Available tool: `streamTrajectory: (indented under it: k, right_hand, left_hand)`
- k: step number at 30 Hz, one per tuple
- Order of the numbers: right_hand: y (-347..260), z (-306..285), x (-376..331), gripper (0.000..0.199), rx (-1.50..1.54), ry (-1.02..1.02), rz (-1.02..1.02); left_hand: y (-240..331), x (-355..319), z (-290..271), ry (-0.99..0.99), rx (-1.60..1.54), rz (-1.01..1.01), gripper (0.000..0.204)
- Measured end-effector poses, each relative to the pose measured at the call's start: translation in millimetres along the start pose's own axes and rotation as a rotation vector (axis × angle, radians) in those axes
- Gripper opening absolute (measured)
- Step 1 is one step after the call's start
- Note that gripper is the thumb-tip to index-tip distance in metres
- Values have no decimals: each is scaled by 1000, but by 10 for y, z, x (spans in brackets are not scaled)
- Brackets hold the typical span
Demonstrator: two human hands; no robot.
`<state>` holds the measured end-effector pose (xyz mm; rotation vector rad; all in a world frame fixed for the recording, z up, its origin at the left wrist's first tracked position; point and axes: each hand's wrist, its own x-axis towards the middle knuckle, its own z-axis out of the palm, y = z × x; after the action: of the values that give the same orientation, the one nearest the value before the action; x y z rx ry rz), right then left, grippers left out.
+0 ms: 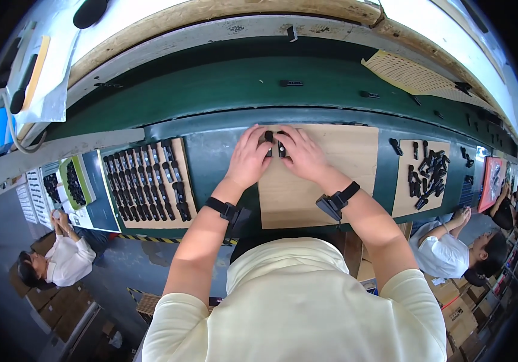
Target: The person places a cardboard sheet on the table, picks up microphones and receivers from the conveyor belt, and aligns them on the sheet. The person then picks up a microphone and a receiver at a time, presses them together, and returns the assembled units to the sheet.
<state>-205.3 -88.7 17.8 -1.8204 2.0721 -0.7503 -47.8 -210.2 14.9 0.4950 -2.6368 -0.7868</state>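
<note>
The left hand (248, 159) has its fingers curled and closed on one slim, black, rod-shaped piece (268, 143); the right hand (305, 158) closes likewise on a second black, rod-shaped piece (281, 146). Both pieces stand side by side over the far edge of a flat brown cardboard sheet (319, 196). With the grips so near each other, the pieces could knock together, or a loosened pinch could let one roll off that edge. Leftward, black pieces lie in close rows on another cardboard sheet (182, 155); a brushing forearm could skew them. Rightward, a jumbled black heap (434, 172) could slide if nudged.
</note>
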Motion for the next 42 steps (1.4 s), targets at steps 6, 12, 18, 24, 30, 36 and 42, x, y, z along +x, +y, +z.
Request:
streamTrajectory:
  k: [6, 12, 18, 24, 30, 36, 42]
  right_hand:
    - [3, 0, 30, 66, 18, -37, 14]
    - [18, -27, 128, 65, 24, 43, -11]
    - [21, -16, 172, 63, 36, 23, -7]
    - [1, 15, 199, 62, 42, 19, -11]
    - [16, 14, 196, 63, 42, 21, -25]
    - [47, -5, 180, 63, 16, 14, -19]
    - [97, 14, 165, 64, -17, -9, -31]
  left_hand:
    - [-41, 52, -6, -25, -53, -16, 46]
    - [-84, 155, -7, 17, -46, -67, 57]
    - [-135, 156, -11, -27, -155, -107, 62]
    - [-144, 132, -32, -27, -173, -113, 64]
    - [-127, 143, -65, -41, -130, -96, 67]
    - [-127, 143, -55, -40, -72, -88, 69]
    - [-141, 140, -4, -40, -55, -90, 69]
